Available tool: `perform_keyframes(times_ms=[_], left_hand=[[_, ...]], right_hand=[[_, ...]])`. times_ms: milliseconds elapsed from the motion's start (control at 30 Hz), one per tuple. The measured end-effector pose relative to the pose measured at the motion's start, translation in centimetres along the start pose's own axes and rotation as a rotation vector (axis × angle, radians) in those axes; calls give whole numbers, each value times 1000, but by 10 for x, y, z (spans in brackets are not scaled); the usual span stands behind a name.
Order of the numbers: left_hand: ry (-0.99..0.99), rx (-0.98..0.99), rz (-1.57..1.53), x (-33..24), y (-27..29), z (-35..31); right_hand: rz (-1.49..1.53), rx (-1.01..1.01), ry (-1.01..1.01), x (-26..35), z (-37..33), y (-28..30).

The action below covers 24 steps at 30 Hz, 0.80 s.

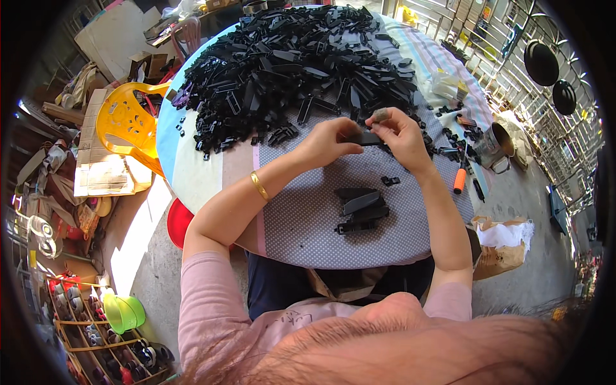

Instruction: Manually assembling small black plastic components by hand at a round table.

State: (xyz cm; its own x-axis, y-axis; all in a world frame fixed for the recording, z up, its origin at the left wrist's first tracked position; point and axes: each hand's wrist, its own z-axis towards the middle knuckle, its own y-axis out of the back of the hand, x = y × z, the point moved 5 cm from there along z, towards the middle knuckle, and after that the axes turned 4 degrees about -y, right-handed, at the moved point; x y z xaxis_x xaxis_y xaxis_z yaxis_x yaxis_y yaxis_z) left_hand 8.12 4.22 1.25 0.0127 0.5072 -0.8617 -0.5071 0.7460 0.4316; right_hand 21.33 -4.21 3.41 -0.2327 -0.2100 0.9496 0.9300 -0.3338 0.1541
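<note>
Over the table's middle, my left hand (326,142) is closed on one end of a flat black plastic piece (364,139). My right hand (403,140) pinches the other end; a greyish covering (380,115) shows on one of its fingers. Below the hands, a small stack of long black plastic pieces (362,204) lies on the dotted cloth. One small black clip-like part (389,181) is just above that stack. Beyond my hands rises a large heap of black plastic parts (276,70), long blades and small clips mixed.
The round table's cloth (295,224) is dotted and striped. At right are an orange-handled tool (460,181), a metal mug (494,149) and loose small black parts (452,144). A yellow chair (128,119) stands left, a red stool (178,223) under the edge, a paper bag (500,256) at right.
</note>
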Motion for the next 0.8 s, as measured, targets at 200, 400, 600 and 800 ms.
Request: perform_keyframes(times_ms=[200,400,600,800], left_hand=[[9,-186,-820,2,9,-2],[79,-39,-1128,-1,-2,-2],[113,-9,-1024,-5,-13,-8],[101,-127,-904,-12,-16,-9]], right_hand=[[-100,-21,97,7,-10,-19],[141,-246,162,12,-14,-12],[-420,-314,504,36,-22,-14],[-690,-239,674,42,-27,-25]])
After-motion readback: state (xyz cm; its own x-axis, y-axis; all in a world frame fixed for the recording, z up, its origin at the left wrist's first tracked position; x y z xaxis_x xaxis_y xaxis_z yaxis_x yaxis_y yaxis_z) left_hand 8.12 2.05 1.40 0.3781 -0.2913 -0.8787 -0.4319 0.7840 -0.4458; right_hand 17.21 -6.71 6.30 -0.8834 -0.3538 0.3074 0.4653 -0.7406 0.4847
